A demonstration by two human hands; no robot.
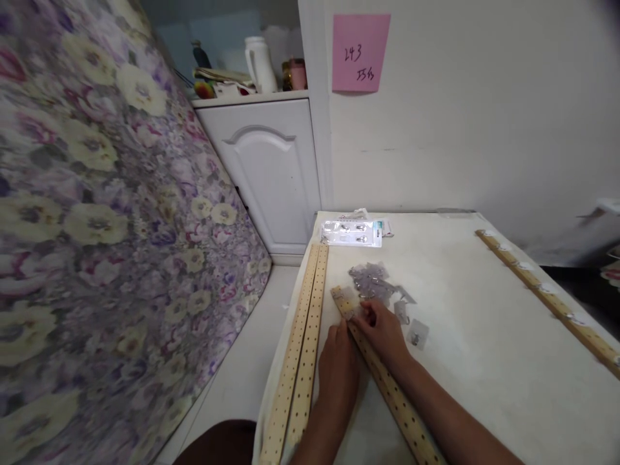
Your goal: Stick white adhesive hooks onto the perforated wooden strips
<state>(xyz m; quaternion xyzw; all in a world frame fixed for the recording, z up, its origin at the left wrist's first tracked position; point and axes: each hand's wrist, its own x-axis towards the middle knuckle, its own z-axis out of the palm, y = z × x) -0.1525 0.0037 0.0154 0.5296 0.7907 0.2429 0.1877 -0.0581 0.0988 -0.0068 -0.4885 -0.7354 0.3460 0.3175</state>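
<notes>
Drilled wooden strip [397, 403] lies slantwise near left edge of table [484, 400]; our left hand [339, 358] touches its side, our right hand [385, 329] curls over it; whether either grips, we cannot tell; clear plastic packets [371, 281] heaped beyond.

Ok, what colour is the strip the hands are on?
The strip is yellowish tan with dark holes, seen best in the head view.

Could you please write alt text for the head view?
A person's left hand and right hand work near the far end of a perforated wooden strip on a white table. Two similar strips lie to the left; small see-through packets are piled beyond the hands.
</notes>
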